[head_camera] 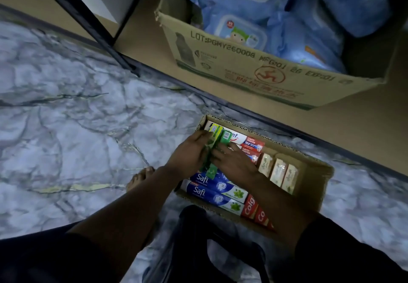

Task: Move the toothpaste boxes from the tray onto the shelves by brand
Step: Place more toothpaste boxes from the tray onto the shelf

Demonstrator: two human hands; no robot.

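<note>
Over the far left corner of the cardboard tray (318,172), two hands meet on the green toothpaste boxes (215,148).
The left hand (189,154) grips the slim, bright green boxes with curled fingers, and the right hand (234,162) lays straight fingers against their other side. Below them, white-and-red boxes (245,140) line the tray's far edge, blue Safi boxes (212,192) the near edge, and red Colgate boxes (250,205) the near right corner.

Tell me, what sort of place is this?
Probably a small shop or its stockroom: a cardboard tray of toothpaste boxes in several brands sits on the floor before a low shelf, where an open carton holds blue packs of wipes.
</note>
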